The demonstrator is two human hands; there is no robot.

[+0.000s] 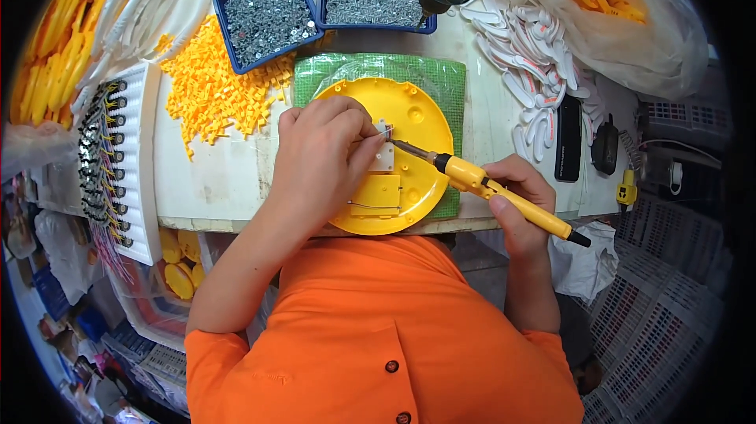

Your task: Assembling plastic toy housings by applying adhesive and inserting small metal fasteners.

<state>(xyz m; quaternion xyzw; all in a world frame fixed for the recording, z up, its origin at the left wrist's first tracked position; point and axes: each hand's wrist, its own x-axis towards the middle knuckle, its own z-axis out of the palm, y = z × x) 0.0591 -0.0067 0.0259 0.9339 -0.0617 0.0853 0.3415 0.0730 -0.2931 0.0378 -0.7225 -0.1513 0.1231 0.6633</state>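
Your left hand [319, 156] lies curled over the yellow round housing [409, 109], fingertips pinched on a thin wire at the small white circuit board [384, 155] near the housing's middle. Your right hand [516, 196] is closed around the yellow soldering iron [504, 197], gripped like a pen, with its metal tip angled left and touching the board just beside your left fingertips. The housing sits on a green mat [441, 77] at the bench's [220, 180] front edge, directly before your orange shirt.

Behind the mat: two blue bins of small metal screws [268, 14]. Left of the mat: a loose heap of small yellow plastic parts [209, 89], and further left a white rack of wired components [118, 156]. Right of the mat: a pile of white curved pieces [528, 46] and a black remote-like device [568, 138].
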